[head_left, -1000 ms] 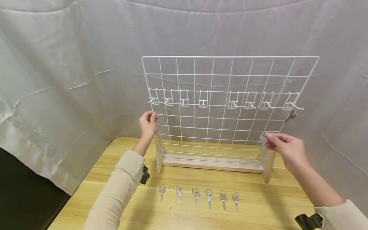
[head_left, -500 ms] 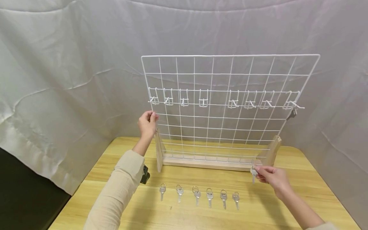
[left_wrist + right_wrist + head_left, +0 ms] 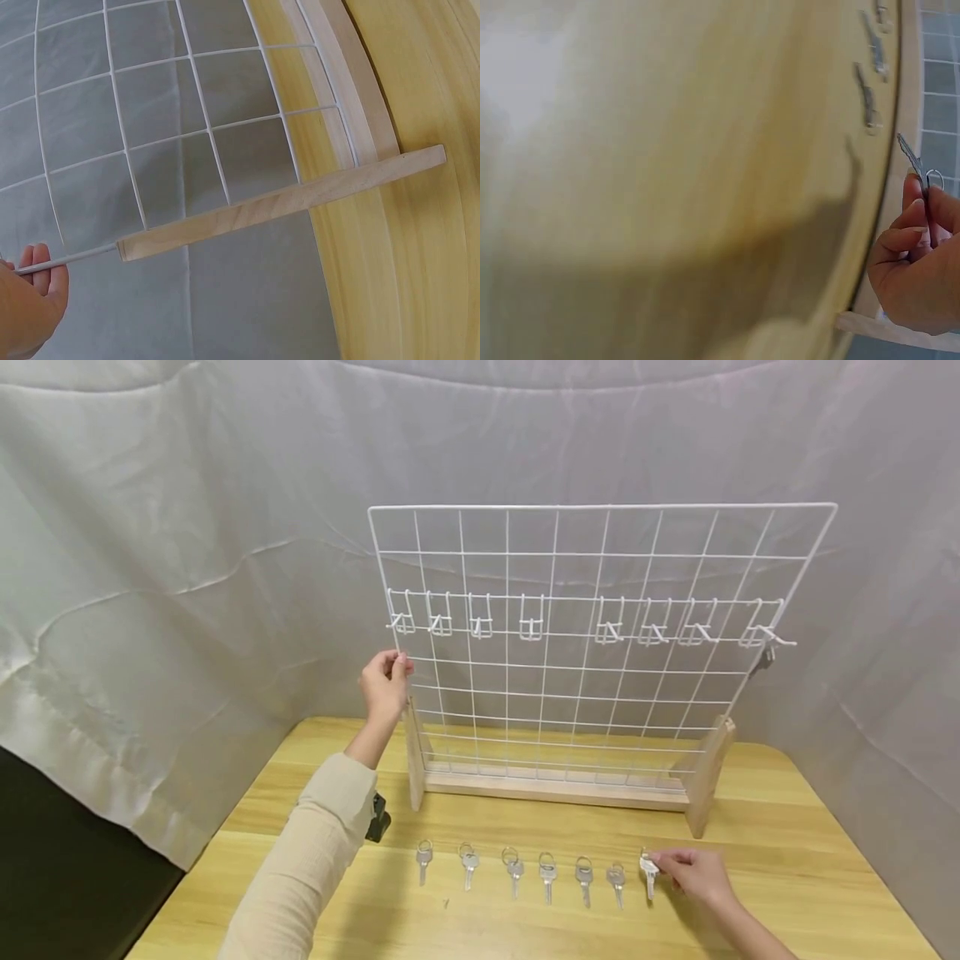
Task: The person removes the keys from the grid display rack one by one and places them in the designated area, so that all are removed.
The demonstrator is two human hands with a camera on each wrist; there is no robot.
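My left hand (image 3: 385, 683) pinches the left edge wire of a white wire grid rack (image 3: 557, 507); the left wrist view also shows the fingers (image 3: 54, 283) round that wire. At the right end of the key row, my right hand (image 3: 696, 872) pinches a silver key (image 3: 649, 875) with a split ring. In the right wrist view the held key (image 3: 909, 154) is raised above its shadow. Left of it, several silver keys with rings, such as a key (image 3: 615, 883), lie in a row on the wooden table (image 3: 525, 935).
Several white hooks, one a hook (image 3: 531, 627), line the grid. A grey key-like piece (image 3: 763, 660) hangs at the grid's right edge. The grid stands in a wooden base (image 3: 555, 789) with two side posts. Grey cloth (image 3: 225, 610) surrounds the table.
My right hand has moved down and left with the key, from beside the rack's right post to the key row. My left hand has stayed on the grid's edge.
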